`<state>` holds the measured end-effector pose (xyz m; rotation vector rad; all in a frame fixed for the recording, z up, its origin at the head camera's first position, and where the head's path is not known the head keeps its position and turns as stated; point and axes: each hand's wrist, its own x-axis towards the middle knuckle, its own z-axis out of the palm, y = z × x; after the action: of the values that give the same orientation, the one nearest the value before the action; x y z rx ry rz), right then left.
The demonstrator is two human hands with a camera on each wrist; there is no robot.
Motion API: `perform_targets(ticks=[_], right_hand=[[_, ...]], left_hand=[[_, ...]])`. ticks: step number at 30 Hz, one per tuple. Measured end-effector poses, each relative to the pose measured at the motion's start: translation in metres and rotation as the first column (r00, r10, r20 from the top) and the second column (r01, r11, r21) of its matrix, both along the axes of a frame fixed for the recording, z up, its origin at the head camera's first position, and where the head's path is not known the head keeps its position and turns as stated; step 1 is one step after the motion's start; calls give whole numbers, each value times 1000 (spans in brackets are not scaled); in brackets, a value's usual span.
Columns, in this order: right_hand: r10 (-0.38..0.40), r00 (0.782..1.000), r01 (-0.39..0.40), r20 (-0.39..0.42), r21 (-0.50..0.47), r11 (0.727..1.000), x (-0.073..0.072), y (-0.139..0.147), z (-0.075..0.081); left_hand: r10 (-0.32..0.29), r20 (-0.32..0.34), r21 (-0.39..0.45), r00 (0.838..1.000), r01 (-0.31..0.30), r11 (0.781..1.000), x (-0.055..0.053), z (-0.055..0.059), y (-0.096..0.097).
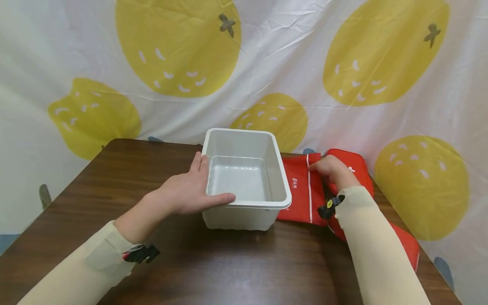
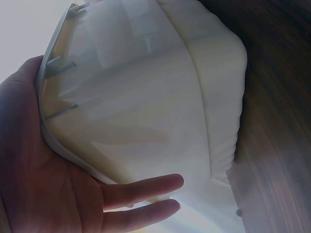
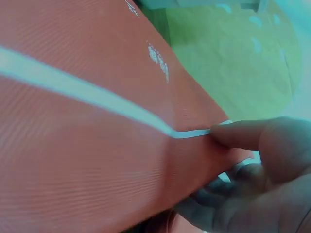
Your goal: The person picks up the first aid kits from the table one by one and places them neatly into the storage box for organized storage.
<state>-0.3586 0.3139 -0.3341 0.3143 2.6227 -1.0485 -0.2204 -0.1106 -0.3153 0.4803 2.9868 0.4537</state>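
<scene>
A pale grey plastic bin (image 1: 244, 218) stands at the middle of the table. Against its near left corner rests my left hand (image 1: 187, 190), thumb lying along the rim and fingers straight. Two of those fingers (image 2: 146, 189) extend over the bin's outer wall in the left wrist view. To the right of the bin lies a flat red bag (image 1: 299, 190) with a white stripe and small white print. My right hand (image 1: 333, 169) pinches its far edge between thumb and fingers. In the right wrist view, the bag's corner bends up at the fingertips (image 3: 221, 133).
A red case with a white cross (image 1: 356, 167) sits at the back right. Another red case (image 1: 406, 243) lies nearer, partly behind my right forearm. The dark wooden table (image 1: 236, 267) ends at a hanging sheet (image 1: 282, 55) printed with yellow fruit.
</scene>
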Motion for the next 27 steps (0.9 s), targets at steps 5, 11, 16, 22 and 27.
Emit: perform_targets(ticks=[5, 11, 16, 22, 27], right_hand=[[-1, 1000, 4, 15, -250, 968, 0, 7, -5], [-3, 1000, -4, -16, -389, 921, 1, 12, -9], [54, 998, -66, -39, -452, 890, 2, 15, -12], [137, 988, -155, -71, -432, 888, 2, 18, -15], [115, 991, -131, -65, -372, 919, 4, 17, -14]], left_hand=[[-3, 1, 1, 1000, 3, 1000, 0, -1, 0], [-5, 0, 4, 1000, 5, 1000, 1, -1, -1], [-1, -2, 6, 1000, 1, 1000, 2, 0, -2], [-2, -3, 9, 1000, 2, 1000, 1, 0, -2], [-2, -6, 13, 1000, 2, 1000, 2, 0, -2]])
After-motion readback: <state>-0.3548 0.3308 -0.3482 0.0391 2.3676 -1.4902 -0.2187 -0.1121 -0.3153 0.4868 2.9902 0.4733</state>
